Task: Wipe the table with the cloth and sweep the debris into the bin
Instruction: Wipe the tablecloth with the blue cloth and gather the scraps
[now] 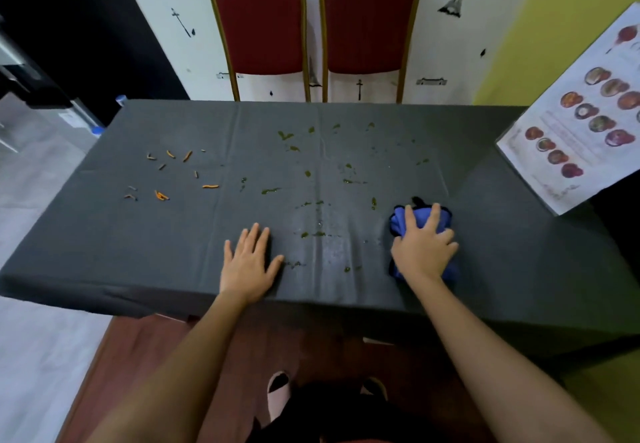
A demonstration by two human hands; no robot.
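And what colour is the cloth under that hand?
The bunched cloth under the right hand is blue, seen in the head view.

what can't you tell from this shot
- Bin: nowhere in the head view.
- Blue cloth: mostly hidden under the right hand.
- Menu sheet: cut off by the right edge, print too blurred to read.
- Orange bits and green smears on the table: too small to identify.

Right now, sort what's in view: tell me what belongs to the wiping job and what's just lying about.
Part of the job:
- blue cloth, under the right hand
- green smears on the table
- orange scraps
- left hand, flat on the table

Just lying about:
- food poster, at the table's right end
- two red chairs

No bin is in view.
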